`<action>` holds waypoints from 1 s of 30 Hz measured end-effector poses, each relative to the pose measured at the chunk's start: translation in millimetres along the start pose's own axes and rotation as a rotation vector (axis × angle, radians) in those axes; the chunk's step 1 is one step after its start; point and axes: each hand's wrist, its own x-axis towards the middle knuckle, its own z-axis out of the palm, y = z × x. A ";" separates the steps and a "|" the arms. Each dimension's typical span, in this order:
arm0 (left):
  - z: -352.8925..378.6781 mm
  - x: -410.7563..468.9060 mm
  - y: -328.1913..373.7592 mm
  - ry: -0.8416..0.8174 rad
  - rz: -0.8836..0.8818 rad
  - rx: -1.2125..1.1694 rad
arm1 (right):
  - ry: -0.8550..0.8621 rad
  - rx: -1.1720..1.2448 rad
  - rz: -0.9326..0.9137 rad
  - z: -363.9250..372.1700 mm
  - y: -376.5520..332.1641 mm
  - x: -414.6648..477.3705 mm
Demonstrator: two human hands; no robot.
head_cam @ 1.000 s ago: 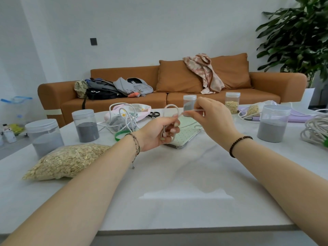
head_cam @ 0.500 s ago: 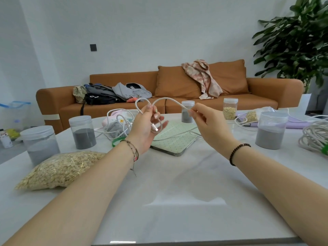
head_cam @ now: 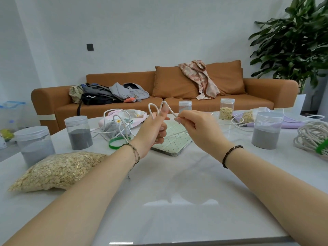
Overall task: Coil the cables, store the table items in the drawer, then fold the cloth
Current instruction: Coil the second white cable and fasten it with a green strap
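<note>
held above the marble table (head_cam: 170,192): white cable (head_cam: 154,107) looped over left hand (head_cam: 152,132), pinched taut by right hand (head_cam: 195,125) fingertips.

Home living rm, orange sofa (head_cam: 159,96), potted plant (head_cam: 292,41)

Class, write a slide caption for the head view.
Left hand and right hand loop a white cable above the cluttered table.
</note>
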 end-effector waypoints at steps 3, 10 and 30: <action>1.9 -0.2 -2.6 0.024 0.044 0.101 | 0.006 -0.076 -0.005 1.1 -2.6 -0.2; 3.8 4.0 -10.5 0.126 0.205 0.257 | -0.095 -0.072 -0.040 1.3 -13.9 -0.9; -32.4 21.4 10.2 0.434 0.128 -0.830 | -0.299 0.018 0.133 3.9 -2.6 -6.4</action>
